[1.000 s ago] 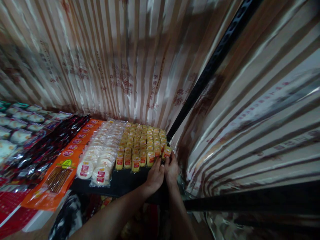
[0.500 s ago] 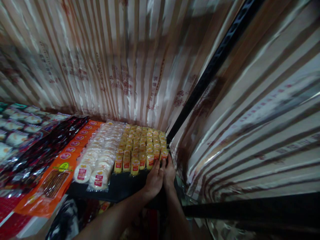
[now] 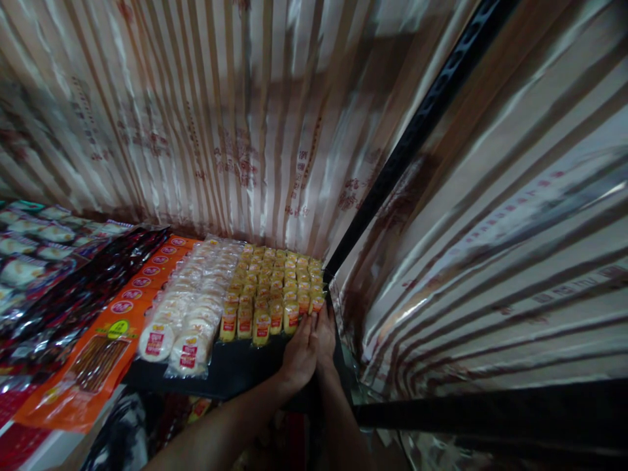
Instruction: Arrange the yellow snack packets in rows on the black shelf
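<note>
Head view, looking forward and down: both forearms rise from the bottom edge and converge at the front right corner of a dark shelf (image 3: 235, 373). The left hand (image 3: 298, 356) lies back-up, wrist nearly straight, its fingers (image 3: 305, 325) extended and held together, tips touching the front row of the yellow packets (image 3: 272, 288). The right hand (image 3: 326, 333) sits just beside it, the two hands touching along their inner edges; its fingers reach the rightmost packet of the front row. Lighting is dim and the left hand partly covers the right, so I cannot tell whether the right fingers are clamped on that packet or merely pressed against it.

The yellow packets stand in close rows at the right end of the shelf, reaching back to the striped foil sheeting (image 3: 235, 131) behind. Just to their left lie bags of round white cakes (image 3: 189, 314), then orange packets (image 3: 112, 327), then dark glossy packets (image 3: 73, 294) further left. A black upright post (image 3: 417, 131) runs diagonally from the back corner of the shelf.

Compared with the frame one second earlier, both hands have slid slightly left and down in the picture together with the whole shelf, which suggests a small head movement. The rightmost front packet, earlier seen raised between the fingertips, now sits level with its row. Hand pose is otherwise unchanged.
</note>
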A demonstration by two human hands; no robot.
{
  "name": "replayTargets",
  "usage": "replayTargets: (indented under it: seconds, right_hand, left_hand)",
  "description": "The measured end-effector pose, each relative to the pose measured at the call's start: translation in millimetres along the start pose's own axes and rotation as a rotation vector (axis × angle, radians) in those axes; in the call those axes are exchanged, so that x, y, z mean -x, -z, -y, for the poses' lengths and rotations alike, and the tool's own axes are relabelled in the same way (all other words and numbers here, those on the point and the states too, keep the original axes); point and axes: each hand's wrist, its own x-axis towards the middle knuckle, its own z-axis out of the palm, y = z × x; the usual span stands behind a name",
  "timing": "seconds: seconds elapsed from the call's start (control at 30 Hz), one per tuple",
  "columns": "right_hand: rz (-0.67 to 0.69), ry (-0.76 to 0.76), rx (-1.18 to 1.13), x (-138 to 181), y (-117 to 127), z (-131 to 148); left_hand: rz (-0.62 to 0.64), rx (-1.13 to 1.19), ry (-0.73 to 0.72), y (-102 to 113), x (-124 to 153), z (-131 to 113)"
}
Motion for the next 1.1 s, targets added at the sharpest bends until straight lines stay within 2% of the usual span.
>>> replayTargets:
  seconds: [0.4, 0.53, 0.63, 0.77, 0.93, 1.0, 1.1]
  right_hand:
    - [-0.024, -0.034, -0.14, 0.9, 17.5, 14.3]
    - [-0.053, -0.077, -0.176, 3.2, 22.1, 19.2]
    - [-0.068, -0.114, -0.189, 14.5, 27.8, 22.9]
    - [-0.082, -0.185, -0.245, 50.5, 41.8, 34.0]
    - [-0.073, -0.257, -0.417, 124.2, 61.4, 54.9]
    - [0.02, -0.266, -0.379, 158.1, 64.0, 62.7]
    - [0.215, -0.154, -0.348, 203.2, 55.1, 70.7]
  left_hand:
    - [0.037, -0.073, -0.006, 13.1, 23.0, -20.0]
    - [0.022, -0.102, -0.002, 13.3, 32.0, -13.4]
    - [-0.03, -0.099, -0.08, 13.9, 46.1, -4.5]
    - [-0.034, -0.045, -0.161, 24.1, 80.0, 1.2]
    - [0.08, -0.031, -0.156, 47.4, 137.0, 13.8]
    - [0.141, -0.025, -0.147, 55.8, 157.7, 29.0]
    - [0.236, -0.04, -0.034, 66.9, 179.5, 60.9]
